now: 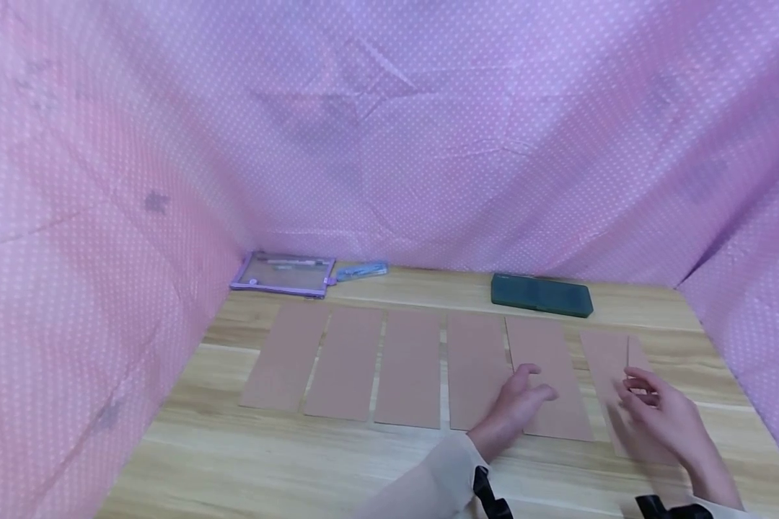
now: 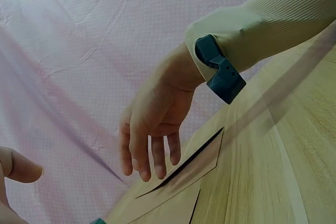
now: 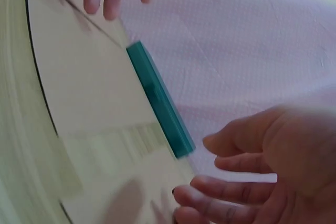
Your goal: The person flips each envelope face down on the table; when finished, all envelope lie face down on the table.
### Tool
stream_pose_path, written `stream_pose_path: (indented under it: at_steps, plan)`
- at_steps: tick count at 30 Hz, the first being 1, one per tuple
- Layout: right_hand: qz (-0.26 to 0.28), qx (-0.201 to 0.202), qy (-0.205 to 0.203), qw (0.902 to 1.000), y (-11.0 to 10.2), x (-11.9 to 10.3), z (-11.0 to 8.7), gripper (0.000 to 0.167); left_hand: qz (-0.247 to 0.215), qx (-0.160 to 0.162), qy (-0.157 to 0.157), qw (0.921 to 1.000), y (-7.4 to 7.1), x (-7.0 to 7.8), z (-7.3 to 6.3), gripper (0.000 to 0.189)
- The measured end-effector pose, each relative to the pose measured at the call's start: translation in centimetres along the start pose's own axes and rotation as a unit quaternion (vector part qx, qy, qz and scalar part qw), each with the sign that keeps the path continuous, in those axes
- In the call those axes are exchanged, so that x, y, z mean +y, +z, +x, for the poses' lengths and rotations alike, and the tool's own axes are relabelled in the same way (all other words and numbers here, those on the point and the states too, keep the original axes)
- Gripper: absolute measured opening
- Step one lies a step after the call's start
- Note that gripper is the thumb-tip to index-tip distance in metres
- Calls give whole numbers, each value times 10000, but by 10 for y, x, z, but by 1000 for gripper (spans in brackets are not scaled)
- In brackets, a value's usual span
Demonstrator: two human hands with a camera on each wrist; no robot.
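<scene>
Several brown paper sheets (image 1: 409, 367) lie in a row on the wooden table. My left hand (image 1: 513, 407) hovers with relaxed fingers over the left edge of the second sheet from the right (image 1: 542, 342). Above the rightmost sheet (image 1: 604, 357), my right hand (image 1: 671, 422) has its fingers loosely bent, with nothing visible in its grasp. A thin straight line runs along that sheet near the fingertips. In the left wrist view, the right hand (image 2: 155, 124) points its fingers down beside a dark line on the paper (image 2: 194, 163).
At the back right stands a dark green case (image 1: 542, 295). A purple-edged clear zip pouch (image 1: 285, 275) with pens inside lies at the back left, beside a small blue item (image 1: 361, 271). Pink dotted cloth (image 1: 389, 144) encloses the back and sides.
</scene>
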State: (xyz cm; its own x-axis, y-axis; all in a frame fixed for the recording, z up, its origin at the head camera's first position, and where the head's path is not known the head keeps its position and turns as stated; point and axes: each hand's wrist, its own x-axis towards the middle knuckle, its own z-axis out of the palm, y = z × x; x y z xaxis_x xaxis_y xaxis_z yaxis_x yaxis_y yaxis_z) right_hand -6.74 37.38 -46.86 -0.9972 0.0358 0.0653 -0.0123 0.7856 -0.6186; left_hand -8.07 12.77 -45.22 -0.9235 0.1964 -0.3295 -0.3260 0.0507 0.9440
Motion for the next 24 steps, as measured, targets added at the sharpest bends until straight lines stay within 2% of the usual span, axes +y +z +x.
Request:
stream_pose_path:
  at_steps: [5,8,14,20,24]
  plan:
    - [-55,269,-363,9990,-10,18,-4,41,31,-38,-126,9999,14,-2,-1,43]
    - [-63,341,-436,9984,-16,29,-6,41,27,-116,-221,9997,22,-3,-2,42]
    - [-249,-13,-116,9996,-26,46,-7,50,196,-156,-310,9992,35,-6,-4,41]
    - [-155,89,-444,9989,-27,63,-5,51,254,-238,-279,9990,46,-12,-2,41]
    - [-320,-196,-485,9981,-30,70,-4,56,159,-343,-316,9988,53,-14,-2,44]
